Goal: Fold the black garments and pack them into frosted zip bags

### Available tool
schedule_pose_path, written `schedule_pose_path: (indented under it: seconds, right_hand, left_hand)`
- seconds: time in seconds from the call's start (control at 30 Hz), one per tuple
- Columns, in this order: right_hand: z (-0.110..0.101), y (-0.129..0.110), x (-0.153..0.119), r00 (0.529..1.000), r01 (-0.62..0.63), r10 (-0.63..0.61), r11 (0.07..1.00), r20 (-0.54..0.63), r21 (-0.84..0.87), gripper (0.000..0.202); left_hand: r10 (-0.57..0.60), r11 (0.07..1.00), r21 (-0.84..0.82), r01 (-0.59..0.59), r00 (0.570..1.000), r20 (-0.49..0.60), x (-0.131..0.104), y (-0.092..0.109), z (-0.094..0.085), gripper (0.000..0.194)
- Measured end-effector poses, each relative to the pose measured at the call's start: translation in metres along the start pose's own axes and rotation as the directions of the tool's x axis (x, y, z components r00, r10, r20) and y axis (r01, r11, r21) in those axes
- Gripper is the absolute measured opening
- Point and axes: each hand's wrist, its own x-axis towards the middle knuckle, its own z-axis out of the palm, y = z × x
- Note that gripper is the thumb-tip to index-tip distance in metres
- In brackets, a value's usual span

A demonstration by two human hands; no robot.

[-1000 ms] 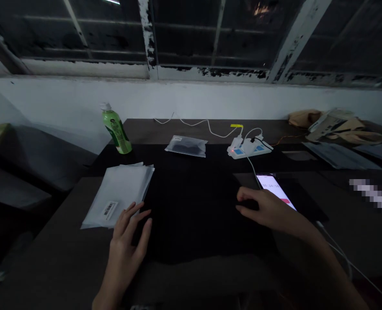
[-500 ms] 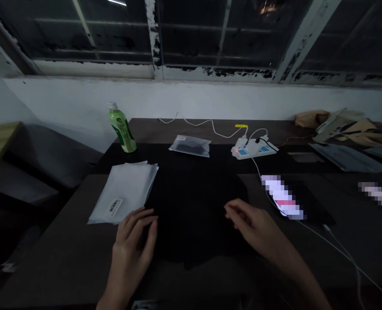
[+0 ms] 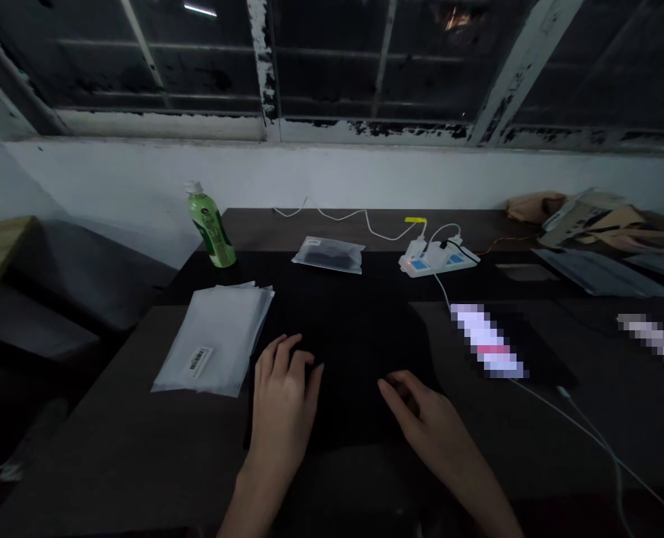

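Observation:
A black cloth [image 3: 351,329], perhaps a garment, is spread on the dark table; its folds and outline are hard to see in the dim light. My left hand [image 3: 284,388] rests on its left part, palm down, with bent fingers apart. At the right part of the cloth, my right hand [image 3: 416,407] has its thumb and fingers drawn together on the fabric; the fingertips are partly hidden. Left of my left hand lies a stack of frosted plastic bags [image 3: 214,336] with a barcode label [image 3: 198,362].
A green bottle [image 3: 211,228] stands at the back left. Behind the cloth lies a filled plastic bag [image 3: 329,255]. A power strip [image 3: 440,259] with plugs and cables, a lit phone [image 3: 486,340], a white cable [image 3: 590,433], more bags [image 3: 601,273] and a paper bag [image 3: 582,213] occupy the right side.
My left hand has moved right, from beside the bag stack onto the cloth. My right hand has come slightly left and nearer to me. The cloth's near edge has shifted.

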Motion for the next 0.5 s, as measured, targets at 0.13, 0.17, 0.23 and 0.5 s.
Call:
schedule_pose_path:
  seconds: [0.13,0.17,0.23,0.5]
  right_hand:
    - [0.005,-0.003,0.000,0.997,-0.083,0.083,0.997,0.005,-0.004,0.051]
    - [0.006,-0.005,0.000,0.995,-0.096,0.096,0.995,-0.002,-0.015,0.054]
    - [0.009,-0.008,0.000,0.994,-0.106,0.105,0.993,-0.020,-0.057,0.056]
    - [0.028,-0.014,0.006,0.989,-0.008,-0.023,0.979,-0.148,-0.205,0.025]
  left_hand:
    - [-0.066,0.997,-0.027,0.066,0.998,-0.015,0.004,0.006,-0.010,0.030]
    - [-0.047,0.998,-0.041,0.047,0.999,0.018,0.001,0.005,-0.012,0.036]
    - [0.061,0.995,-0.084,-0.050,0.989,0.136,-0.007,0.001,-0.014,0.043]
    - [0.269,0.963,-0.091,-0.255,0.868,0.418,-0.028,-0.009,-0.012,0.055]
